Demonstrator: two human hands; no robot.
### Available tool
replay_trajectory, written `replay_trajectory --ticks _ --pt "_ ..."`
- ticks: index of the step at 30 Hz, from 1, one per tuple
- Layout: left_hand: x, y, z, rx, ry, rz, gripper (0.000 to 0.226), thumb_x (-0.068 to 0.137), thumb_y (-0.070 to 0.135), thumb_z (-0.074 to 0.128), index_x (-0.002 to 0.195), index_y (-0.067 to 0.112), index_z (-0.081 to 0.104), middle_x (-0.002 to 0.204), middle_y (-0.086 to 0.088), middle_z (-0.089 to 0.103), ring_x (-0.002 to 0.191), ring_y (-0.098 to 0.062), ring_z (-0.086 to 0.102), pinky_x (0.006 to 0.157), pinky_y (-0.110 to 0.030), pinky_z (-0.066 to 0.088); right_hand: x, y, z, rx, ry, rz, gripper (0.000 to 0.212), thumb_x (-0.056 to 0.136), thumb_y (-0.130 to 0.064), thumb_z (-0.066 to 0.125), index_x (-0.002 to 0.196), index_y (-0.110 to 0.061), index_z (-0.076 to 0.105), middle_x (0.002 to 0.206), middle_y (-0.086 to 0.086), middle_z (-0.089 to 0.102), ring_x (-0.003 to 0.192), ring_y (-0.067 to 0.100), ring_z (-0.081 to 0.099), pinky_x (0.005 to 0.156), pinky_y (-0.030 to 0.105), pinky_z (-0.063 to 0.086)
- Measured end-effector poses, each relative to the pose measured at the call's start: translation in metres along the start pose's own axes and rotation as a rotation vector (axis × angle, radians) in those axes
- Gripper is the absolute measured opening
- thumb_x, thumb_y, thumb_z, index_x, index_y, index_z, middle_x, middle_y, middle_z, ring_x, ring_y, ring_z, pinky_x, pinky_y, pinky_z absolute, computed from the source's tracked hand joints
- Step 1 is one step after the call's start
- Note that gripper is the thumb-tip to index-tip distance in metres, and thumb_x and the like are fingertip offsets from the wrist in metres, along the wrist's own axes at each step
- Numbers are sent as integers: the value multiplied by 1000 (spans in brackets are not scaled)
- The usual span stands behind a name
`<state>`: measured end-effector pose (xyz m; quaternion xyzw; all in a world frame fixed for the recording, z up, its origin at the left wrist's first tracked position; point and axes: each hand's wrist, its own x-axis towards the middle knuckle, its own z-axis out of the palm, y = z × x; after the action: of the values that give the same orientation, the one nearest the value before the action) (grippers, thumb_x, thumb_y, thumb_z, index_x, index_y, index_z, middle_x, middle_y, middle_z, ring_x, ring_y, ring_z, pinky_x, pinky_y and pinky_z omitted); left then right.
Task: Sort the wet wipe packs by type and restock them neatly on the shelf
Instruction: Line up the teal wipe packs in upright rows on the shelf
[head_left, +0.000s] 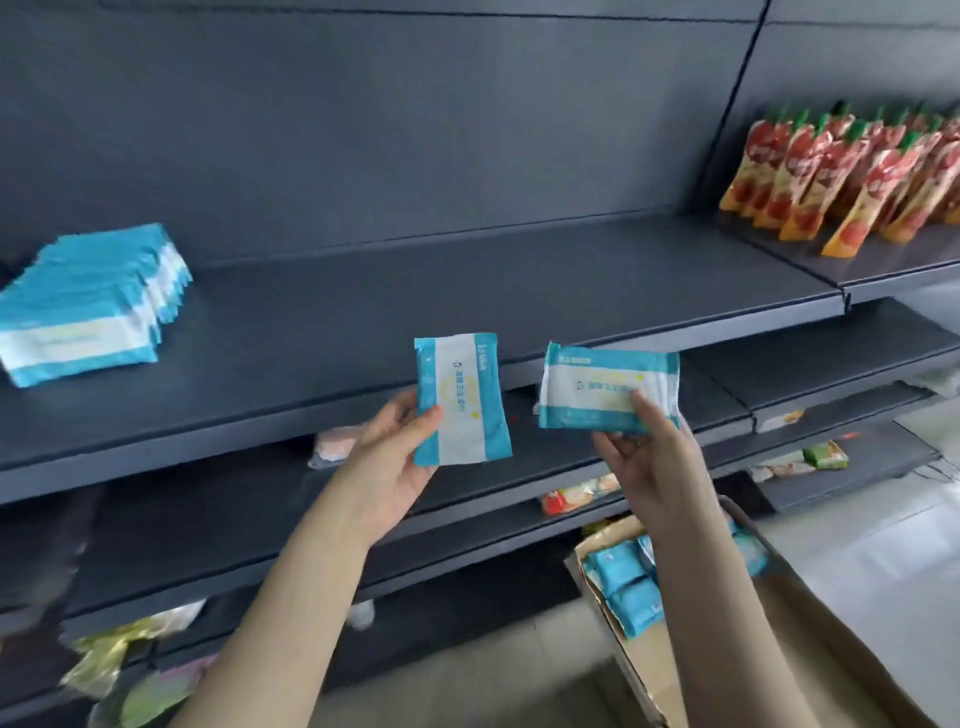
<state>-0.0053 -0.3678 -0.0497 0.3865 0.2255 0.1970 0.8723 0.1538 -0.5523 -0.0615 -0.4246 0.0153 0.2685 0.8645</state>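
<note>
The person stands at a dark shelf (467, 312) with a blue-and-white wet wipe pack in each hand. The left hand (395, 462) pinches one pack (460, 400) upright by its lower left corner, thumb on the front. The right hand (654, 452) grips the other pack (608, 387) sideways, thumb pressed on its face, fingers behind. Both packs hover just in front of the shelf edge, near each other but apart. At the far left of the shelf, a row of matching packs (88, 306) stands lined up. Below the right arm, an open cardboard box (613, 613) holds more blue packs. Red pouches (841, 176) fill the neighbouring shelf to the right.
</note>
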Motion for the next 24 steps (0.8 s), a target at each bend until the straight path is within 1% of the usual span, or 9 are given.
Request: replay_trajectory --ticks 2,5,7,9,13,16,18,21,24 --pt "-15 33 -32 44 77 22 22 94 10 58 116 10 61 113 -6 73 100 -15 71 72 -25 59 -12 29 39 22 -41 25 39 98 -16 58 135 -9 51 119 13 71 99 26 72 71 32 61" --pt "-35 76 -82 104 192 79 17 96 14 59 112 8 58 107 -6 75 92 -15 73 66 -25 59 -27 73 91 -25 -125 63 35 98 -14 57 132 -11 52 123 14 69 105 29 71 73 35 61" --pt "-45 100 -114 140 224 144 24 95 7 59 119 7 56 113 -9 73 96 -17 73 70 -28 60 -34 100 121 -56 -174 76 35 97 -11 58 131 -11 52 124 13 68 107 30 70 76 38 61" --pt "-55 121 -143 164 231 197 38 93 -2 58 128 10 51 120 -10 69 103 -19 70 76 -32 60 -40 122 149 -90 -226 107 35 97 -10 58 131 -10 52 125 13 68 109 31 69 80 41 61" --pt "-69 156 -185 210 293 269 55 88 -5 62 131 23 43 123 -5 65 110 -20 67 82 -38 60 -41 153 194 -161 -272 153 29 96 -8 58 124 -10 54 122 12 68 106 29 70 74 40 62" --pt "-69 174 -209 230 386 332 47 90 1 64 128 22 44 122 -2 65 107 -18 69 82 -39 60 -35 169 221 -264 -271 124 21 96 -10 60 116 -14 55 115 8 69 103 24 72 75 40 63" --pt "-64 183 -223 242 478 365 39 91 7 65 124 19 47 121 -3 67 105 -18 70 87 -42 59 -27 178 235 -329 -299 94 17 96 -11 60 112 -16 56 111 6 70 102 21 72 78 43 62" --pt "-51 193 -239 305 652 394 22 93 15 66 111 14 53 113 -5 70 106 -19 68 91 -39 55 -10 187 251 -380 -356 86 18 97 -14 59 114 -13 54 110 5 72 104 20 71 78 41 62" --pt "-36 203 -251 419 784 373 17 93 22 66 103 14 56 109 -5 70 104 -18 67 82 -32 52 9 194 265 -381 -388 93 20 98 -14 59 117 -11 53 115 7 71 105 21 71 79 41 62"
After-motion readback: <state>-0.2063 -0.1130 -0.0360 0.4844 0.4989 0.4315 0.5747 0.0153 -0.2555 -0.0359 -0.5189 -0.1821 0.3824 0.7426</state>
